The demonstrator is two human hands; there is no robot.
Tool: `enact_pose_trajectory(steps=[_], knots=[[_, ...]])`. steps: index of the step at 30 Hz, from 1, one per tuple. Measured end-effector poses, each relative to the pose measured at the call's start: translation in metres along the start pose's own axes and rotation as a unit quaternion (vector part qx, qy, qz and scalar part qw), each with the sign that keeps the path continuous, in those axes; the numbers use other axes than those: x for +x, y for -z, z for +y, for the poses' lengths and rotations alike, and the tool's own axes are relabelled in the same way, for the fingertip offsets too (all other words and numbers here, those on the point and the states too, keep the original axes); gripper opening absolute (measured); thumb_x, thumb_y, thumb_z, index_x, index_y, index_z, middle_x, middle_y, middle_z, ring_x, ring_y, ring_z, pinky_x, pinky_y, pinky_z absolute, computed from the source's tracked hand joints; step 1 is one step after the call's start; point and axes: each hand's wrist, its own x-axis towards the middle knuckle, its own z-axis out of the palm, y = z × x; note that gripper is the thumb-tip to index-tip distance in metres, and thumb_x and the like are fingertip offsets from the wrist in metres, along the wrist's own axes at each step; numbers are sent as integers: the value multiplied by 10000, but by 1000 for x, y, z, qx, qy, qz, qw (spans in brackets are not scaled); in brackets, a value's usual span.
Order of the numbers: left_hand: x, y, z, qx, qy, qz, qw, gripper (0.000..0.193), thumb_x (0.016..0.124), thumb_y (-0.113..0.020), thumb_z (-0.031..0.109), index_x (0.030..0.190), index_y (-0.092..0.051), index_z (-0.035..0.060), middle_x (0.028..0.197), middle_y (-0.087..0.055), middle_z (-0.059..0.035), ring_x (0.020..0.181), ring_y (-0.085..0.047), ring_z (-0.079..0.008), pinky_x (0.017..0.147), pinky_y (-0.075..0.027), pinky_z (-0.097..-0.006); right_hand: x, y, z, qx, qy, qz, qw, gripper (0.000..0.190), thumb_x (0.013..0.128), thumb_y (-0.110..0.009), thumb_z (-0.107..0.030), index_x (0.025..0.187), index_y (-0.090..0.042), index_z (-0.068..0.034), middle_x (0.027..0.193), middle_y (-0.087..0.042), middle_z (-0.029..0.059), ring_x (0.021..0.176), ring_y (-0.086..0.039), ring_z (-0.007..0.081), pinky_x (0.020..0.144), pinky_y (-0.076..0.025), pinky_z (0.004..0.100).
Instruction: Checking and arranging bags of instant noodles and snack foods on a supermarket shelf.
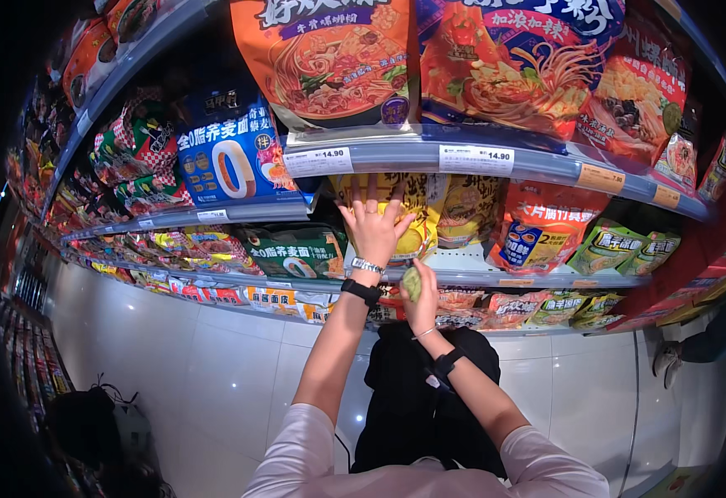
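My left hand (pixel 375 229) lies with spread fingers against the front of a yellow noodle bag (pixel 414 233) on the middle shelf. A bracelet and a black band are on that wrist. Just right of it and lower, my right hand (pixel 422 299) is closed around a crumpled green cloth (pixel 411 284), in front of the shelf edge. Right of the yellow bag stand another yellow bag (pixel 467 211) and a red noodle bag (pixel 546 227). A green buckwheat noodle pack (pixel 297 249) stands to the left.
Above my hands runs a shelf edge (pixel 400 152) with price tags, bearing large orange (pixel 338 68) and purple noodle bags (pixel 512 68). Lower shelves hold more packs. At the right, another person's shoes (pixel 668 361) are on the tiled floor; a dark bag-like thing (pixel 82 423) is at the lower left.
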Motion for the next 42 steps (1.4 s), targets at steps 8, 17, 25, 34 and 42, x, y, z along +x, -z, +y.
enact_pose_trajectory(steps=[8,17,25,34,42], knots=[[30,-32,-8,38,-1,38,999,600,653,-675,496,1204,-550,294,1303,-405,-157,1221,-315,-424,942,-226,-676,14,7,6,-81,-41,-204,975,839,637,-698,-16,1372,-332,-185,1444,-263,87,1025,-551,363,748,-514,401],[34,-56,-21,72,-36,44,996,633,687,-630,538,1235,-500,248,1347,-314,-205,1201,-293,-469,944,-233,-653,19,2,12,-58,-7,-185,981,809,637,-686,-6,1354,-338,-145,1470,-216,59,1006,-558,364,712,-534,406],[32,-37,-17,49,-21,34,998,657,670,-658,534,1270,-482,334,1363,-339,-152,1275,-257,-423,978,-185,-682,-9,25,10,11,6,-176,984,706,648,-681,-13,1291,-409,-119,1355,-415,92,1155,-463,344,922,-436,391],[2,17,-6,-1,-47,-90,995,640,721,-690,323,1309,-441,280,1389,-275,-220,1239,-273,-472,1000,-242,-599,-37,77,52,-245,12,-395,885,937,685,-675,-174,1414,-94,-78,1423,-261,168,919,-592,374,724,-515,434],[-93,27,35,-220,-231,-130,939,547,711,-635,106,1233,-505,205,1335,-418,-113,1195,-443,-295,971,-379,-439,-37,117,107,-345,-68,-331,876,838,688,-695,-203,1372,-230,-65,1343,-364,178,896,-607,371,721,-525,430]])
